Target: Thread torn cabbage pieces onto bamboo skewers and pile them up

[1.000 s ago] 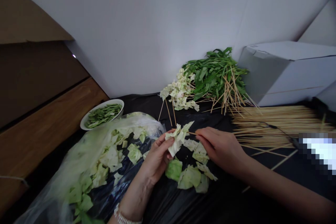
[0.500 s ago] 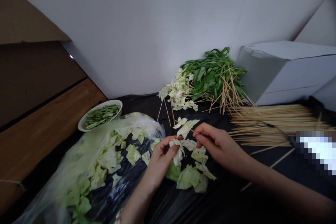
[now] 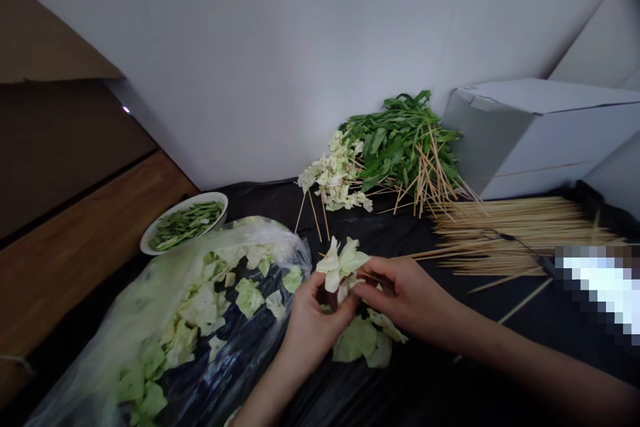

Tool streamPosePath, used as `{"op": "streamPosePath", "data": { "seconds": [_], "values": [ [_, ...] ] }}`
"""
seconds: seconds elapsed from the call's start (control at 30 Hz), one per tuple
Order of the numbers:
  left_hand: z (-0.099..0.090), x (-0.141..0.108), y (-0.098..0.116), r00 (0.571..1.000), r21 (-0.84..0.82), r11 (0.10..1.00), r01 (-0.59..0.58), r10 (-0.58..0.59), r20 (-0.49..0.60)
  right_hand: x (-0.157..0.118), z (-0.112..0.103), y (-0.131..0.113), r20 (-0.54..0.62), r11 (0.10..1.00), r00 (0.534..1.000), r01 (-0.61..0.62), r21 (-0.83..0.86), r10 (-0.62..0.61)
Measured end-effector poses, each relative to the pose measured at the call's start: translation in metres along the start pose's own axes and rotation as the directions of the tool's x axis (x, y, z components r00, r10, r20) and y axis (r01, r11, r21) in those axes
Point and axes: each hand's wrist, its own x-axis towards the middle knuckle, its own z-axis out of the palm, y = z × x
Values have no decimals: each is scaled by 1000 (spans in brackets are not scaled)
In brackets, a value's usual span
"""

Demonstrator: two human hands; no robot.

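Note:
Pale cabbage pieces (image 3: 341,261) are bunched on a thin wooden skewer, between my two hands. My right hand (image 3: 395,290) pinches the skewer just right of the leaves. My left hand (image 3: 320,310) has its fingers closed round the lower left side of the bunch, gripping cabbage. Below the hands, loose cabbage leaves (image 3: 356,340) lie on the black plastic sheet (image 3: 320,387). More cut cabbage (image 3: 200,307) lies to the left on a clear plastic bag (image 3: 125,300).
A white bowl (image 3: 146,240) of green beans stands at the left. At the back lie skewered cabbage (image 3: 333,173) and leafy greens on skewers (image 3: 395,137). Bare skewers (image 3: 520,233) and a white box (image 3: 565,140) are at the right; a blurred-out bright patch is beside them.
My hands have come closer together. The right hand and skewer have moved down, and the cabbage piece from my left hand now sits against the others in one bunch.

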Motion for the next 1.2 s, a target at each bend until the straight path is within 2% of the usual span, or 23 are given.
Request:
{"op": "streamPosePath", "data": {
  "seconds": [0.2, 0.3, 0.43, 0.6, 0.9, 1.07, 1.2],
  "values": [
    [-5, 4, 7, 990, -297, 948, 116, -87, 111, 1, 1, 4, -103, 989, 992, 60, -135, -74],
    [-8, 5, 12, 982, -336, 928, 163, -120, 147, 3, 0, 6, -137, 985, 987, 66, -161, -89],
    [-9, 5, 10, 975, -363, 916, 168, -102, 195, 3, -2, 6, -143, 990, 986, 67, -127, -85],
    [-6, 3, -2, 990, -199, 976, 91, -66, 128, 0, -1, 3, -127, 985, 987, 76, -152, -96],
    [-7, 5, 3, 988, -219, 971, 92, -62, 142, 4, -3, 5, -116, 991, 991, 52, -122, -67],
    [-5, 7, -1, 998, -231, 972, 50, -41, 42, 4, -3, 7, -134, 991, 990, 36, -130, -54],
    [-6, 7, 5, 998, -212, 976, 53, -59, -23, 5, -5, 8, -153, 988, 986, 46, -150, -69]
  ]
}}
